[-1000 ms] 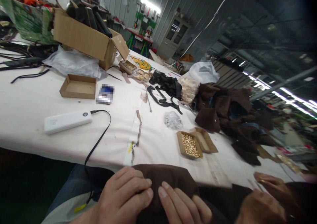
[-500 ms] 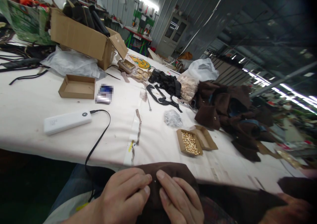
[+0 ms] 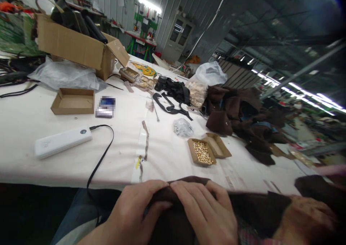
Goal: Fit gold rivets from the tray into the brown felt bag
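A dark brown piece of fabric (image 3: 173,221) lies over my lap at the table's front edge, with its upper part between my hands. My left hand (image 3: 137,209) grips it from the left, the thumb below and the fingers on top. From the right, my right hand (image 3: 205,209) is closed over the fabric, its fingertips almost touching those of the left. The small shiny stud seen earlier on the fabric is hidden now. Nearest beyond the hands is a small cardboard box of gold-coloured studs (image 3: 202,153), with an open box part (image 3: 217,146) beside it.
A white power bank (image 3: 63,142) with a black cable lies at left, near an empty cardboard tray (image 3: 72,101). A clear bag of small parts (image 3: 183,127) sits mid-table. Brown fabric pieces (image 3: 243,111) are heaped at right. Another person's hand (image 3: 308,218) is at lower right.
My fingers have moved from pinching around the small stud to gripping the fabric's upper fold, which now bends over. The view has shifted slightly right. The other person's hand shows more.
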{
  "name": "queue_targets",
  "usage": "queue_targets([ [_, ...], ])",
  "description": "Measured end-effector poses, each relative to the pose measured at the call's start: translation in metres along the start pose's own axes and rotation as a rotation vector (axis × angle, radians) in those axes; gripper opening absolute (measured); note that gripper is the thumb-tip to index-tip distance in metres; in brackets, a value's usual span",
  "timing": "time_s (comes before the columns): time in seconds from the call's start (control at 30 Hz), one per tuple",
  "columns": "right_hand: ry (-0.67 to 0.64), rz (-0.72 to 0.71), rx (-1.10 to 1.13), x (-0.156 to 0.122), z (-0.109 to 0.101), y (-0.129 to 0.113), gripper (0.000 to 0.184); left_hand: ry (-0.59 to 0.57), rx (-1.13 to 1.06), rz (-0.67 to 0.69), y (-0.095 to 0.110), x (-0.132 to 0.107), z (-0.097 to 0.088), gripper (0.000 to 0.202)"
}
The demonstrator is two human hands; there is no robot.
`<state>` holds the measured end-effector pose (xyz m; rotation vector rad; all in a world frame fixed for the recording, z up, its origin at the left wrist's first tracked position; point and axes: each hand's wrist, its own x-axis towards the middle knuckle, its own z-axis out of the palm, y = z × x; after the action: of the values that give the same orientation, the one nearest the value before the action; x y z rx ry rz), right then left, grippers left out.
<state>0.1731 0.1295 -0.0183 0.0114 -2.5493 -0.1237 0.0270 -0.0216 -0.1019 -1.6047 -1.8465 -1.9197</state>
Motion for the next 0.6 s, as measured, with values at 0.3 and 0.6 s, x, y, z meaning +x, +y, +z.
queue_targets([
  [0.3,-0.412,0.276,0.0,0.019,0.05,0.061,0.023,-0.263,-0.162,-0.312,-0.038,0.005,0.045,0.058],
  [0.6,-0.394,0.226,0.28,-0.002,0.168,0.13,0.013,-0.424,0.403,-0.422,-0.094,0.051,0.017,0.042],
])
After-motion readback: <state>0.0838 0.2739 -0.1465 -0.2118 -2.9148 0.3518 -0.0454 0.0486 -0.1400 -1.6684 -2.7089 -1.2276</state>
